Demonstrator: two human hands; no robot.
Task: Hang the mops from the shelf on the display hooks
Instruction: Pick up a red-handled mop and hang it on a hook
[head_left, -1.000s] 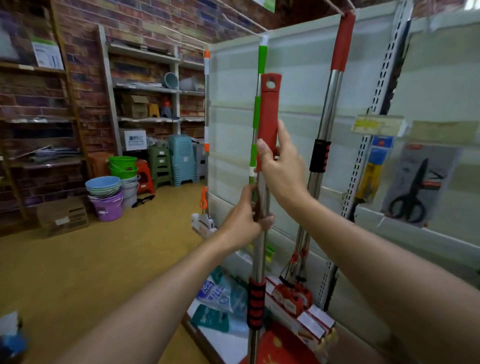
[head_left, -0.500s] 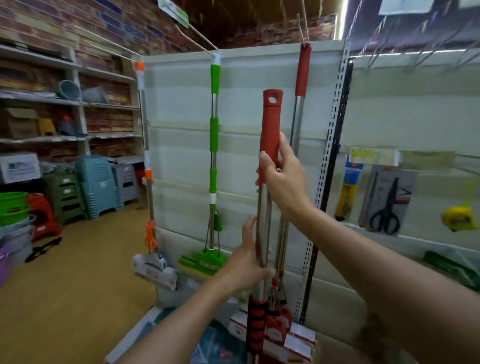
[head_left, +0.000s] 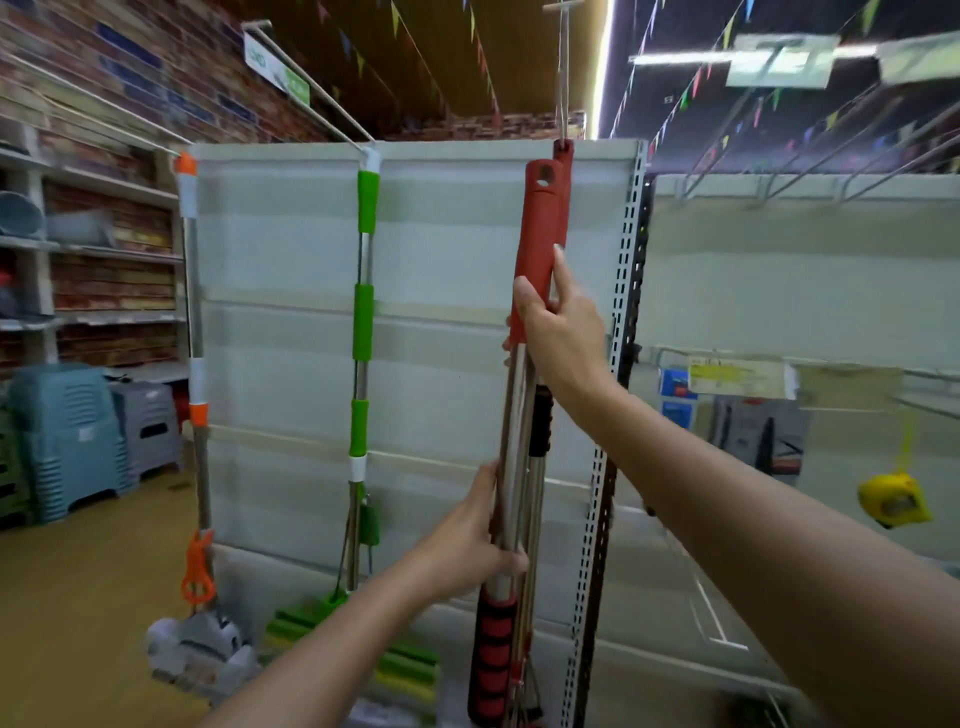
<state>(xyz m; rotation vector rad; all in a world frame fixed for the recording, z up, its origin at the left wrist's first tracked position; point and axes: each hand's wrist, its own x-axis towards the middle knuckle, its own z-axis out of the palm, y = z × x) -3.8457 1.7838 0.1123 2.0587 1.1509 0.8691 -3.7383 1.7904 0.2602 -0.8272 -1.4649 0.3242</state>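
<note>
While two mops and a third red-handled one already hang along the white display panel (head_left: 457, 270), the person is part-way through hanging another: a red-handled mop (head_left: 537, 244) is held upright in front of the panel, its top just below and beside the hook (head_left: 562, 78) that carries the hanging red mop (head_left: 564, 156). The right hand (head_left: 558, 325) grips the lower end of the red handle sleeve, thumb on the near side and a finger stretched up along it; the left hand (head_left: 475, 540) is wrapped round the steel shaft lower down, just above the red-and-black ribbed foam grip (head_left: 493, 654). The hands are well apart on the pole.

The next move, as I judge it, calls for lifting the pole until the hole in its red cap (head_left: 543, 182) reaches the hook's tip, then threading it on and lowering. The hook is thin and blurred, so its free end probably lies toward the camera, though I cannot be sure.

The mop has a long shiny metal shaft and a matte red plastic handle with a round hanging hole; its head is out of view below. To the left hang the green-handled mop (head_left: 366, 260) and the orange-and-white mop (head_left: 192, 312).
</note>
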